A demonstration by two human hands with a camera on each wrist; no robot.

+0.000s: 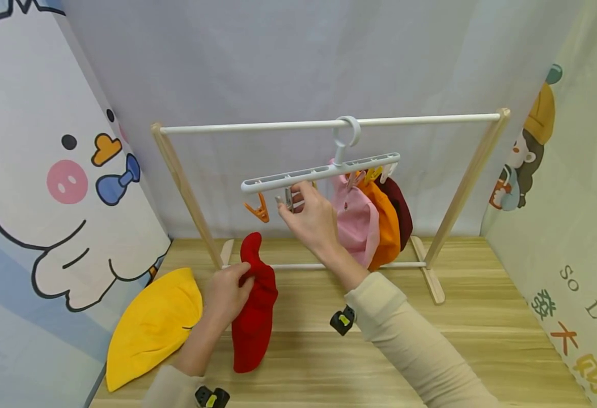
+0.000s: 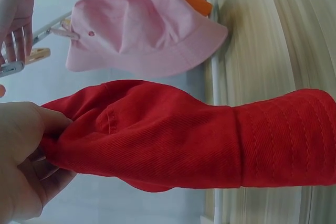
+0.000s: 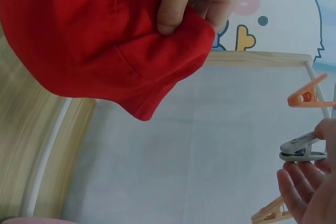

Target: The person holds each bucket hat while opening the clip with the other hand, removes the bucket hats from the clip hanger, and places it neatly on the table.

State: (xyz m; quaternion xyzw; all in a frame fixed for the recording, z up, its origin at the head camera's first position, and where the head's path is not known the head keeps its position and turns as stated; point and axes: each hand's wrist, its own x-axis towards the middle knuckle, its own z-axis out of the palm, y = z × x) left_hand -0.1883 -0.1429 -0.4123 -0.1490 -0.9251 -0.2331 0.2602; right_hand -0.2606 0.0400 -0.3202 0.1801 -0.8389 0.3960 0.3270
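My left hand (image 1: pixel 229 292) grips the crown end of a red hat (image 1: pixel 254 309), holding it upright above the wooden table (image 1: pixel 482 340). The left wrist view shows the red hat (image 2: pixel 173 140) bunched in the left hand (image 2: pixel 23 156). Higher up, my right hand (image 1: pixel 298 207) pinches a grey clip (image 1: pixel 289 198) under the white clip hanger (image 1: pixel 324 169). In the right wrist view the grey clip (image 3: pixel 300 148) sits between thumb and fingers (image 3: pixel 307 195), with the red hat (image 3: pixel 89 40) at upper left. An orange clip (image 1: pixel 258 210) hangs free to the left.
The hanger hooks on a white rail (image 1: pixel 257 126) of a wooden-legged rack (image 1: pixel 186 192). A pink hat (image 1: pixel 355 224), an orange hat (image 1: pixel 387 226) and a dark red hat (image 1: pixel 401 209) hang clipped at its right end. A yellow hat (image 1: pixel 155 326) lies on the table's left.
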